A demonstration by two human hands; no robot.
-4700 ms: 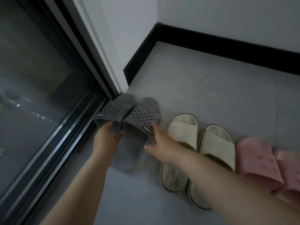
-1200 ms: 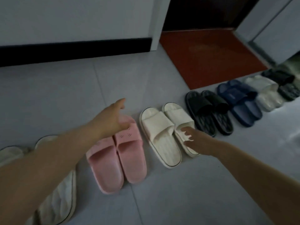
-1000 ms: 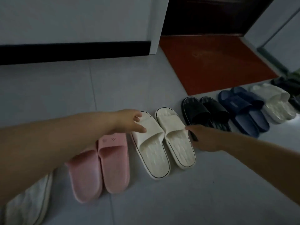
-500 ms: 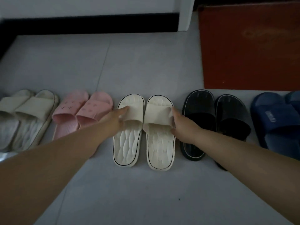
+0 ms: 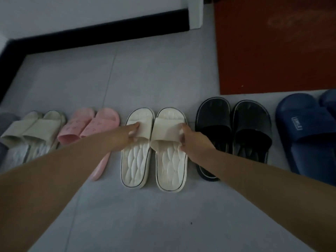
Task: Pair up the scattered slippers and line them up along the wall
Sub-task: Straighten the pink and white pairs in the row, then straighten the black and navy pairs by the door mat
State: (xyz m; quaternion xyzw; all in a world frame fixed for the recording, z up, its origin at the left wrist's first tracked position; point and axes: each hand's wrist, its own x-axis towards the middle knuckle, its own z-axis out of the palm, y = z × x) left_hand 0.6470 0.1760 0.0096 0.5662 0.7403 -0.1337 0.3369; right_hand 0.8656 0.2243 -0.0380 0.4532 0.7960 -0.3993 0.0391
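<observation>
Two cream slippers with dark-edged soles lie side by side on the grey floor, toes toward the wall. My left hand (image 5: 127,136) grips the strap of the left cream slipper (image 5: 136,160). My right hand (image 5: 192,142) grips the strap's outer edge on the right cream slipper (image 5: 171,164). To their left sit a pink pair (image 5: 85,126) and a beige pair (image 5: 34,131). On the right come a black pair (image 5: 234,124) and a navy pair (image 5: 305,128). All pairs form one row.
A white wall with a black baseboard (image 5: 101,36) runs across the back, with bare grey floor (image 5: 145,73) between it and the row. A red doormat (image 5: 272,44) lies at the back right. Something grey (image 5: 5,117) shows at the far left edge.
Since the grey pair by the glass door, my view has swung right along the row. Both hands have closed on the cream pair's straps within the last second, and the view has moved slightly closer.
</observation>
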